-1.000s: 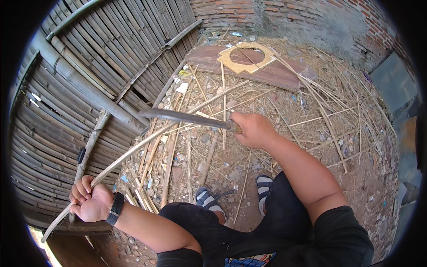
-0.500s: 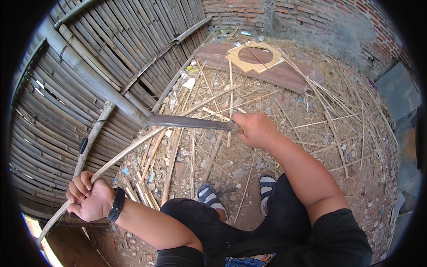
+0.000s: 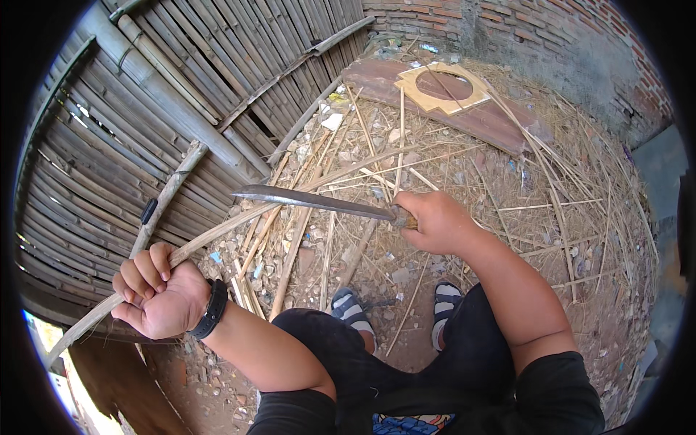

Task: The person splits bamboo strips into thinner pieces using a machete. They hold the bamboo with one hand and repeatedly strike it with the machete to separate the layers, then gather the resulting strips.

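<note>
while the bamboo wall (image 3: 145, 109) fills my left side and the brick wall (image 3: 551, 36) stands ahead, i sit over ground littered with bamboo strips (image 3: 406, 167), a plywood sheet with a round hole (image 3: 435, 98) lying farther off. my left hand (image 3: 156, 297) is closed around a long bamboo strip (image 3: 239, 221) that runs up and away to the right. my right hand (image 3: 435, 221) grips the handle of a long knife (image 3: 312, 201), its blade lying across that strip. my sandals (image 3: 351, 312) rest below.
</note>
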Available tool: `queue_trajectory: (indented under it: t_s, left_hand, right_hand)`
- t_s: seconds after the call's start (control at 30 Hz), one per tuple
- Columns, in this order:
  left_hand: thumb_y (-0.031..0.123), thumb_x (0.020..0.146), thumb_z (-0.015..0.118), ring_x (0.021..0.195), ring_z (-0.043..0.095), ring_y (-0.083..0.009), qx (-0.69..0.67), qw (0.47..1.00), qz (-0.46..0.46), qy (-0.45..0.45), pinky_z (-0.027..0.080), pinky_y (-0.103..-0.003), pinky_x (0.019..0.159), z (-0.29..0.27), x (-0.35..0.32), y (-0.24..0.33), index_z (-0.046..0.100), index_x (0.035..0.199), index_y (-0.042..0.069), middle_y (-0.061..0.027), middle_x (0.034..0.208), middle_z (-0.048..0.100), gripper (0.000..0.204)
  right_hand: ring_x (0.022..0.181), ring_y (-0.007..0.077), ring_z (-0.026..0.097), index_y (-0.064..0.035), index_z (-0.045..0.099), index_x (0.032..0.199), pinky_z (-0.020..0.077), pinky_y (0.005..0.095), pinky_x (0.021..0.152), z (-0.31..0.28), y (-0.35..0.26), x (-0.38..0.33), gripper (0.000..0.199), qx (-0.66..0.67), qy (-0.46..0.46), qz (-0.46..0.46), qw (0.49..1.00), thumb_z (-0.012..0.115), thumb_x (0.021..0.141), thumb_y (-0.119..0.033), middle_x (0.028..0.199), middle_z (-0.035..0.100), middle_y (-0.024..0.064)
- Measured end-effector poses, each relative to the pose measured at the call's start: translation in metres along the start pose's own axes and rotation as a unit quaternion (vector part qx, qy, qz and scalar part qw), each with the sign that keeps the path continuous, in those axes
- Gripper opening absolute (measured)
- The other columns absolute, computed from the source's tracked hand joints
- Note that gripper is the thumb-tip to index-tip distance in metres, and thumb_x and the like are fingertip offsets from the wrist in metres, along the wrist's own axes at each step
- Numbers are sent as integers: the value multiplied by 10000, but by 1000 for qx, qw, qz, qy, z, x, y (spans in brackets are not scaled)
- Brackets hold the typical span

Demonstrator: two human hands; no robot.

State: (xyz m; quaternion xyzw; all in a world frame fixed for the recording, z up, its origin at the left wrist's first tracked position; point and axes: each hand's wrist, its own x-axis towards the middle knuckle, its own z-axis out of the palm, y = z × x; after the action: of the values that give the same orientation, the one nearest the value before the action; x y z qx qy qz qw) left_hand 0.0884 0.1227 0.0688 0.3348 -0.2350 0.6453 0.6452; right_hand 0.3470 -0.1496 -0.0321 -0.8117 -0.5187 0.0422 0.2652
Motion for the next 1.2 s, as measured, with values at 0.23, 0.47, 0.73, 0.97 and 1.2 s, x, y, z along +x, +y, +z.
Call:
queue_trajectory:
  t_s: [0.23,0.47,0.73,0.97,1.2]
  left_hand:
    - [523,794,674,485,293,-103,-55,997,-24,-53,240,-265,506,7,2,14,385,695,167,53,573,331,469]
    - [742,859,437,467,275,-124,-70,997,-26,-28,260,-287,504,12,4,21,387,658,140,27,547,309,637]
    - [705,864,488,488,269,-124,-67,997,8,-37,245,-291,516,0,10,41,366,647,149,28,571,312,609]
    - [755,893,379,478,262,-135,-48,999,5,-14,250,-302,508,-4,9,31,377,651,135,17,556,299,666]
    - [741,897,433,478,266,-125,-34,999,-2,-8,241,-295,514,-1,8,29,381,659,149,30,551,296,640]
  right_hand:
    - [822,420,679,-72,615,1107,531,497,717,-14,70,-4,361,-26,16,199,979,735,789,-195,844,674,233]
    - [822,412,672,-66,598,949,528,492,734,-6,16,-4,241,-2,56,-25,998,726,781,-180,815,671,205]
    - [819,391,680,-38,639,1064,514,471,723,-12,125,-16,317,45,143,264,953,699,778,-161,834,674,226]
    - [837,424,670,-46,629,1057,523,489,743,-10,56,-2,326,-3,79,40,996,713,770,-175,854,674,237]
    - [845,395,680,-43,636,1029,519,464,753,-7,125,-8,283,27,165,267,949,706,778,-156,865,681,220]
